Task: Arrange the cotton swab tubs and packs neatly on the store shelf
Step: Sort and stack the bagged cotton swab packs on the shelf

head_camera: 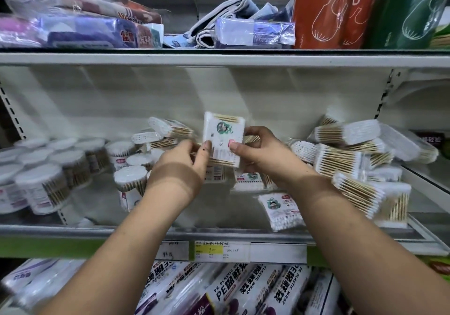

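Both hands hold one flat cotton swab pack [223, 134] upright above the middle of the white shelf [219, 230]. My left hand [181, 166] pinches its lower left edge with thumb and fingers. My right hand [261, 153] grips its right side, thumb on the front label. Round swab tubs [40, 188] stand grouped on the shelf's left, with a few more tubs [130, 178] near my left wrist. Loose swab packs [345, 153] lie piled unevenly on the right, and another pack [281, 211] lies flat near the front edge. More packs sit behind my hands, partly hidden.
The shelf above [219, 58] carries bagged towels and cloths [80, 22] and orange and green boxes [323, 12]. Below, plastic wrap boxes [233, 290] lie in a row. Price tags [221, 250] line the front rail. A glass divider [423, 178] bounds the right side.
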A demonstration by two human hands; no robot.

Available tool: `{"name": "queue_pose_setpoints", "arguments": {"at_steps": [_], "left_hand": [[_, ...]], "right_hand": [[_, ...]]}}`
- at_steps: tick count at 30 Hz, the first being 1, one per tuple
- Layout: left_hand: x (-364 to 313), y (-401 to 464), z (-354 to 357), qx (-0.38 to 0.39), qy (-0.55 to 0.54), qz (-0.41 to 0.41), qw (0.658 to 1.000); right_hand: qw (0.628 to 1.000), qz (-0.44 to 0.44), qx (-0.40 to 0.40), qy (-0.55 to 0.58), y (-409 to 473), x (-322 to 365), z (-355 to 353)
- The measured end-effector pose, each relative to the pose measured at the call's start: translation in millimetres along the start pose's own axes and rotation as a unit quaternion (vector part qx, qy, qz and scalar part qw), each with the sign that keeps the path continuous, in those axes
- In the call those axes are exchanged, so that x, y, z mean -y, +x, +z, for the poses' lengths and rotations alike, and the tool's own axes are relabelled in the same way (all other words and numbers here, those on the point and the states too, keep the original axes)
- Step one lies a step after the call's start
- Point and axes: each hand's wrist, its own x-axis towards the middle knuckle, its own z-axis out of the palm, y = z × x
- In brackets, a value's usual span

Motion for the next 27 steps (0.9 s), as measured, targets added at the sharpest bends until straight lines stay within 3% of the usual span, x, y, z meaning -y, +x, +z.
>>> {"name": "queue_pose_setpoints", "arguments": {"at_steps": [2, 5, 9, 15, 20, 27], "left_hand": [[-6.0, -2.5, -7.1, -0.01, 0.154, 0.012, 0.988], [-7.6, -1.6, -10.5, -0.008, 0.187, 0.014, 0.982], [-4.5, -2.6, -4.5, 0.026, 0.184, 0.023, 0.982], [2.5, -3.8, 3.1, 0.052, 0.18, 0.038, 0.982], [4.2, -3.1, 9.9, 0.056, 0.195, 0.05, 0.978], [-5.3, -5.3, 14.8, 0.091, 0.238, 0.055, 0.965]], "right_hand": [[0.998, -0.008, 0.008, -0.065, 0.7, -4.3, -1.9], [0.978, -0.037, 0.027, -0.203, 6.5, -13.7, 0.6], [0.92, -0.145, 0.031, -0.363, 11.5, -19.1, 17.7], [0.927, -0.141, 0.012, -0.348, 19.4, -18.6, 15.2], [0.905, -0.123, -0.006, -0.408, 19.5, -20.5, 13.8], [0.919, -0.098, -0.002, -0.383, 12.2, -10.5, -6.3]]}}
